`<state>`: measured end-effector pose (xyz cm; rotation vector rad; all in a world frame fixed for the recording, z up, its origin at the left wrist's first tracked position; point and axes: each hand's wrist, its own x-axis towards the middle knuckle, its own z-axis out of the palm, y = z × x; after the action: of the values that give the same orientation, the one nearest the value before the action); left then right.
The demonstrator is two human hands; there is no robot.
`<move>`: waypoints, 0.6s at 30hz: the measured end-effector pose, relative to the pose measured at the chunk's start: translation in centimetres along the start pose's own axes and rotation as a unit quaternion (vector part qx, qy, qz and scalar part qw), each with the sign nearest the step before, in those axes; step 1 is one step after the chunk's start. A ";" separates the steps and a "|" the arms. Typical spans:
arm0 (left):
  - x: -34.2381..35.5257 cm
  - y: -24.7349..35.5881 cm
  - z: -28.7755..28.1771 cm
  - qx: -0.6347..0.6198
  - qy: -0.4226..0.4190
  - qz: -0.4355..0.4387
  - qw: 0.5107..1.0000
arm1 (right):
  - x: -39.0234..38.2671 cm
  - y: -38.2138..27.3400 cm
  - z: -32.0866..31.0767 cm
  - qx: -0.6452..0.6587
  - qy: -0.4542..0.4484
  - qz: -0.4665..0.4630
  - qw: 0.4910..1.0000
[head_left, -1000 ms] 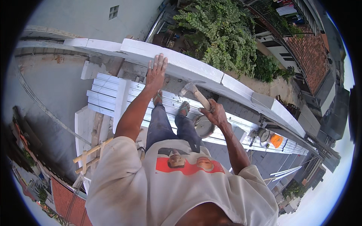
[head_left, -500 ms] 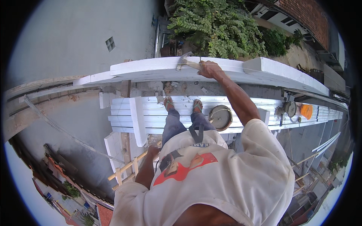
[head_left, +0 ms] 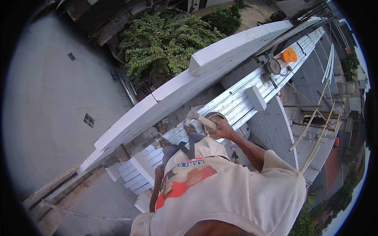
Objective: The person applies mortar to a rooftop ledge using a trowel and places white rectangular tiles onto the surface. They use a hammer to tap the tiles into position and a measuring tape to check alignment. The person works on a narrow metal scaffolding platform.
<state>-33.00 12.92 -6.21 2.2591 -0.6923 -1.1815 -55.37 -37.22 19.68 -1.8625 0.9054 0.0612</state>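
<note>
My right hand [head_left: 221, 129] is closed round the wooden handle of a claw hammer [head_left: 207, 122]. The hammer is over the walkway, in front of my body, its metal head toward the wall. Behind it sits a round bucket [head_left: 223, 116], partly covered by the hammer and hand. My left hand [head_left: 159, 172] hangs low beside my hip; its fingers are not clear enough to read. A wall of white blocks [head_left: 173, 87] runs diagonally beyond my feet, with one block [head_left: 210, 55] standing higher on top. My feet stand at the ribbed metal walkway [head_left: 232, 100].
A loose white block [head_left: 256, 98] stands on the walkway at right, another [head_left: 141, 167] near my left leg. Farther along are a dark round bucket [head_left: 273, 66] and an orange tub [head_left: 289, 55]. Bamboo poles [head_left: 314, 122] stand at right. Leafy branches [head_left: 165, 43] grow beyond the wall.
My right hand has drawn the hammer back from the wall top toward my body. The view has turned, so the wall and walkway now slant up to the right.
</note>
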 end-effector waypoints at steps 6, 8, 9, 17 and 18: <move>7.6 -1.5 -5.2 0.052 -0.081 0.078 0.992 | 3.1 -10.0 -6.4 0.325 0.205 0.004 0.923; 8.6 -0.4 -7.6 0.116 -0.103 0.093 0.984 | 7.5 -11.6 -7.8 0.346 0.310 -0.014 0.885; 9.5 1.4 -7.9 0.121 -0.111 0.118 0.979 | 9.6 -11.4 -9.2 0.366 0.338 -0.016 0.867; 10.9 1.6 -14.4 -0.019 -0.142 0.036 0.989 | 25.9 -10.1 -10.9 0.382 0.512 0.076 0.766; 10.6 1.5 -15.1 -0.006 -0.153 0.020 0.988 | 26.5 -10.6 -10.6 0.363 0.521 0.097 0.767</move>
<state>-15.36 7.90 -3.96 2.0638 -0.8385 -1.5250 -33.56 -58.38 21.70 -0.9405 1.5609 -1.1503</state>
